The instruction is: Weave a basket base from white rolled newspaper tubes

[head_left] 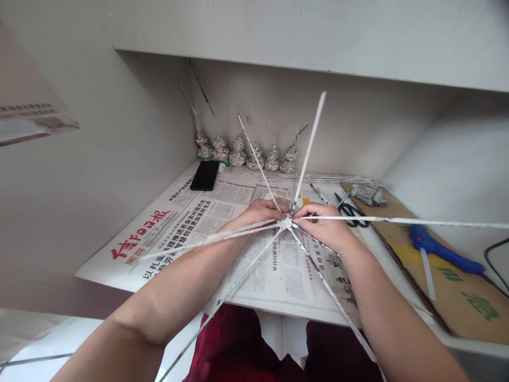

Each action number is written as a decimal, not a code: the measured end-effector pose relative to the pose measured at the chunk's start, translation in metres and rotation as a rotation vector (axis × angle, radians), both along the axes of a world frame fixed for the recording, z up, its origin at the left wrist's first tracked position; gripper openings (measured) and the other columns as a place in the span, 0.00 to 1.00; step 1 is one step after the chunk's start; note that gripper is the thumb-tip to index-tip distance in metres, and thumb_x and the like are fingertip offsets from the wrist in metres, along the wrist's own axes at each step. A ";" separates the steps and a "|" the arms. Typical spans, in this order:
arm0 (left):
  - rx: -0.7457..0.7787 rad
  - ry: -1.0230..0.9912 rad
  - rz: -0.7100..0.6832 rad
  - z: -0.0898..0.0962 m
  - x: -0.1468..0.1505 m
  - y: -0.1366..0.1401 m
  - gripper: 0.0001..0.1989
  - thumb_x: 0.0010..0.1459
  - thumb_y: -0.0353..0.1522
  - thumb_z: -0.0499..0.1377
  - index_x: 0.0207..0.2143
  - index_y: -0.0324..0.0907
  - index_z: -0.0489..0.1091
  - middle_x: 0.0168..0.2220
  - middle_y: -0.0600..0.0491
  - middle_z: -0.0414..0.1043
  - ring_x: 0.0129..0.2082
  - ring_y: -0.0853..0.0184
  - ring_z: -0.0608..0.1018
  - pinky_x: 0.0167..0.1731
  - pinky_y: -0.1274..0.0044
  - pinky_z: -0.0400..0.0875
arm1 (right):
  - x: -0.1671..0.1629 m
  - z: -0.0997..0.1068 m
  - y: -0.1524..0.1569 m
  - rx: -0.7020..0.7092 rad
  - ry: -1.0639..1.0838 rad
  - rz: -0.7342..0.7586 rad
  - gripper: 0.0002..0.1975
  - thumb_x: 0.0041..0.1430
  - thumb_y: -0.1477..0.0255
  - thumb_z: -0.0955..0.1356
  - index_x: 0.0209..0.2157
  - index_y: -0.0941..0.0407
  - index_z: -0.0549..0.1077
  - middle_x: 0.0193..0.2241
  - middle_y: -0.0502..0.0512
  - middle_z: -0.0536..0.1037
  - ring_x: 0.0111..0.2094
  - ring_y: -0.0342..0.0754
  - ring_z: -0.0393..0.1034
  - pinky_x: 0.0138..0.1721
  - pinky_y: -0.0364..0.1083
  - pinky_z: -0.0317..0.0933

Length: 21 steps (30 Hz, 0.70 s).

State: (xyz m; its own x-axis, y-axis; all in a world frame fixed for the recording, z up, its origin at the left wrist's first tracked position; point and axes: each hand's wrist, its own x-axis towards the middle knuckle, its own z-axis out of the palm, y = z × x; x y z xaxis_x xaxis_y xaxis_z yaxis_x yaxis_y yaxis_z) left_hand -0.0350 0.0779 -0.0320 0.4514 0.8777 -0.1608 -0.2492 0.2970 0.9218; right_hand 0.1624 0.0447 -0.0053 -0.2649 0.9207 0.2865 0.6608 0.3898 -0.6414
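Note:
Several thin rolled-paper sticks [310, 151] spread out like spokes from a small woven centre [284, 221], held above a newspaper. My left hand [262, 212] pinches this paper weaving at its left side, thumb on the hub. On the other side my right hand [318, 223] is closed at the hub, fingertips on a long paper stick [397, 219] that runs off to the right. Other sticks reach toward my lap and past both forearms. The undersides of the fingers are hidden.
Newspaper [186, 233] covers the table. Along the back wall stand several gourd-shaped paper weavings [237, 153]. A black phone [204, 175] lies at left. At right are scissors [353, 212], cardboard [469, 297] and a blue glue gun [445, 252]. A shelf [302, 37] overhangs the table.

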 end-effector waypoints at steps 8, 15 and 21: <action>-0.065 -0.052 -0.017 0.002 -0.001 -0.001 0.20 0.30 0.25 0.74 0.32 0.35 0.78 0.27 0.50 0.78 0.27 0.67 0.78 0.37 0.75 0.71 | 0.002 -0.003 0.003 -0.001 0.006 0.034 0.04 0.52 0.71 0.69 0.29 0.54 0.77 0.30 0.51 0.80 0.30 0.47 0.72 0.31 0.44 0.62; -0.039 -0.050 -0.011 -0.001 0.000 0.000 0.21 0.30 0.29 0.75 0.32 0.34 0.79 0.29 0.47 0.79 0.29 0.66 0.78 0.36 0.75 0.71 | 0.001 -0.001 0.002 0.017 0.020 0.076 0.04 0.51 0.75 0.67 0.28 0.54 0.75 0.29 0.51 0.79 0.31 0.47 0.72 0.34 0.44 0.63; -0.021 -0.054 0.049 -0.001 0.004 -0.001 0.16 0.32 0.24 0.72 0.28 0.34 0.76 0.24 0.49 0.76 0.24 0.66 0.77 0.32 0.74 0.71 | -0.005 -0.001 -0.001 -0.040 0.099 0.075 0.03 0.52 0.73 0.67 0.30 0.54 0.73 0.31 0.52 0.79 0.33 0.47 0.73 0.36 0.45 0.64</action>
State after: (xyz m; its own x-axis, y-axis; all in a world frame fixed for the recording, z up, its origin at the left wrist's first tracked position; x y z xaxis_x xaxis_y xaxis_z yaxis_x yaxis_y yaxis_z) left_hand -0.0313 0.0772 -0.0333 0.4160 0.8959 -0.1558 -0.3131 0.3020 0.9004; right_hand 0.1578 0.0442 -0.0068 -0.3054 0.9106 0.2785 0.5634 0.4085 -0.7181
